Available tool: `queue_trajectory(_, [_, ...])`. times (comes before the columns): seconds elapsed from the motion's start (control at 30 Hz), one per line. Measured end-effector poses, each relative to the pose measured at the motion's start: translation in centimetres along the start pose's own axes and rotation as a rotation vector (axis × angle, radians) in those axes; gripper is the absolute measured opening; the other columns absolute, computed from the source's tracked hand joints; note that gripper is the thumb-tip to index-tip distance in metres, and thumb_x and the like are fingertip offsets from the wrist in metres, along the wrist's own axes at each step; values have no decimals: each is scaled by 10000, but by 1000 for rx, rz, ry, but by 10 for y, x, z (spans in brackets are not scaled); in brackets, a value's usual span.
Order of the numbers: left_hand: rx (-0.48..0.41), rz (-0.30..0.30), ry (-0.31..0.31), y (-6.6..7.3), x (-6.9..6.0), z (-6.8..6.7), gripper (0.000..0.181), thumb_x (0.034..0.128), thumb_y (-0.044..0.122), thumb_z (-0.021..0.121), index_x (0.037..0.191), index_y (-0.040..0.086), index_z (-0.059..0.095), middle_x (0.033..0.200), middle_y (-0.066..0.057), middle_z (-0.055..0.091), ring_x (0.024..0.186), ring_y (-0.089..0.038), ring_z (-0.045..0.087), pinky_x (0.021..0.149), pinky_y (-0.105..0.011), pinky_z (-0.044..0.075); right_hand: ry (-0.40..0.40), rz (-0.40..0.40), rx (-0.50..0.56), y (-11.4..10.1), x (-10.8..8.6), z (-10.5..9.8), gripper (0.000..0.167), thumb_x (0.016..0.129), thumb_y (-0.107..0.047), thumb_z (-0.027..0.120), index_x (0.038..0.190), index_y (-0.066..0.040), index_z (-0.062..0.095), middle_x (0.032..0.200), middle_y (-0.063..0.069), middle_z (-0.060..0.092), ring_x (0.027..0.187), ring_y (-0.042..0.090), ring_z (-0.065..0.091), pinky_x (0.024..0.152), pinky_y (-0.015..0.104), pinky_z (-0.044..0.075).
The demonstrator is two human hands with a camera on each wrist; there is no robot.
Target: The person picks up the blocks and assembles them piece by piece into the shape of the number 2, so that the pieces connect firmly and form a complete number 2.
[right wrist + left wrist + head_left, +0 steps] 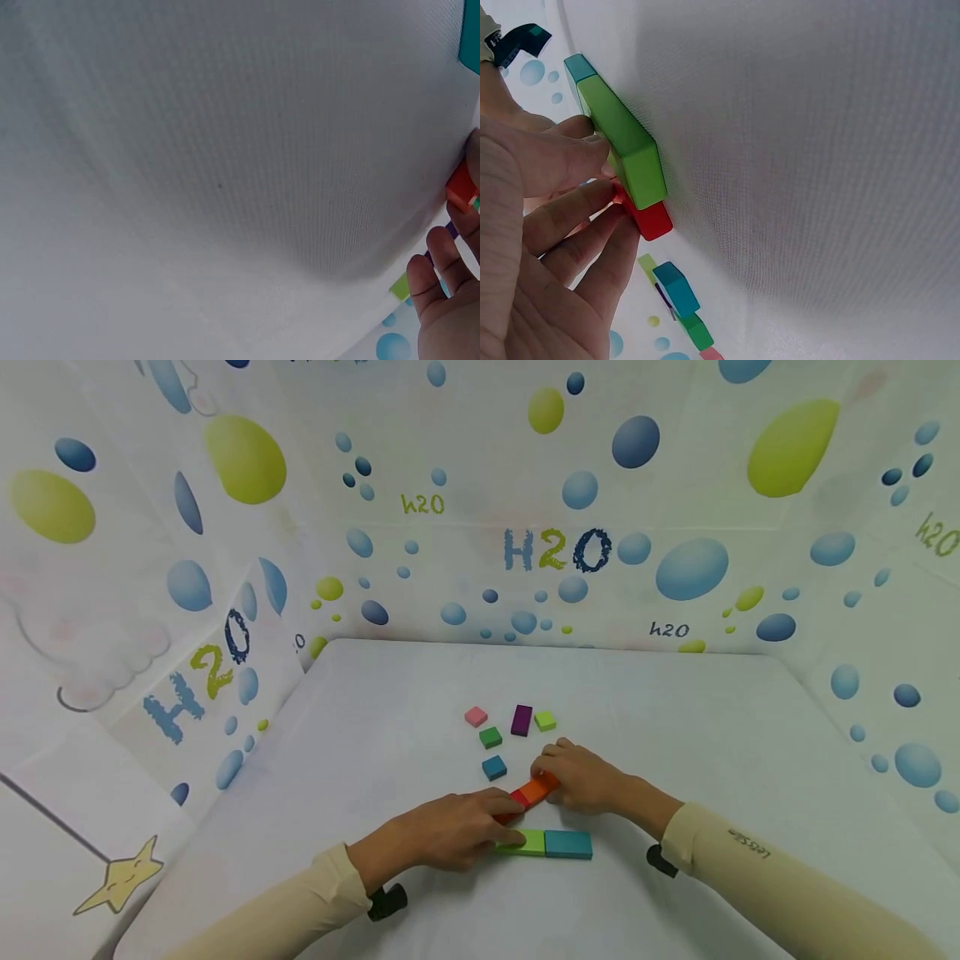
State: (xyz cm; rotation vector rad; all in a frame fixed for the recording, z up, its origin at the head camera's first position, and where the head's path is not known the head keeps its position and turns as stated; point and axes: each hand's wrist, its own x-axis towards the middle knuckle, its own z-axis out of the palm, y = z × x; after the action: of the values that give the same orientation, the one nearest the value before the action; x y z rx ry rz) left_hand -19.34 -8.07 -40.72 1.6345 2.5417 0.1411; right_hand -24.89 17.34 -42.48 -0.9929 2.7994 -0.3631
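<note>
The red block [654, 220] is gripped by the left hand [459, 832] and the orange block [536, 791] pinched by the right hand [582, 778], apparently so both are kept in line between them.

Smooth, matt blocks [567, 844]; woven, cloth-like tabletop [802, 165] (finely ribbed).

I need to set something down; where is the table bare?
Left of the pink block, right of the small lime block, and behind both to the backdrop. Crowded: the middle, where the left hand and right hand flank the orange block, between the blue block and teal block.
</note>
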Motion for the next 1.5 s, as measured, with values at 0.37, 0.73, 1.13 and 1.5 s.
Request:
queue_trajectory(0.37, [-3,-6,8,0,1,0,432,939,130,708,1333,305,686,1445,-23,563,1357,-185,485,1058,-336,489,-19,3,-12,0,0,-3,455,809,-198,845,1220,-201,649,1199,-50,647,1144,175,504,961,366,519])
queue_trajectory(0.73, [-7,-20,-5,1,1,-1,419,949,133,696,1330,309,687,1449,-21,560,1348,-184,492,1055,-355,495,37,-40,-123,17,4,-17,463,864,-217,670,1322,-171,626,1301,2,627,1188,216,502,1026,432,490])
queue_trajectory(1.13, [-3,-15,-1,2,1,-3,410,947,127,695,1320,298,695,1435,-24,572,1337,-178,500,1061,-338,487,133,101,-233,33,23,-21,416,991,-147,615,1401,-84,579,1351,105,617,1167,300,520,1015,436,506])
queue_trajectory(1.5, [2,-10,7,2,1,-2,419,938,130,711,1321,298,695,1429,-28,576,1336,-181,501,1050,-332,496,98,198,-227,38,39,-26,489,1003,-157,622,1475,-94,511,1469,112,541,1205,331,480,1022,464,499])
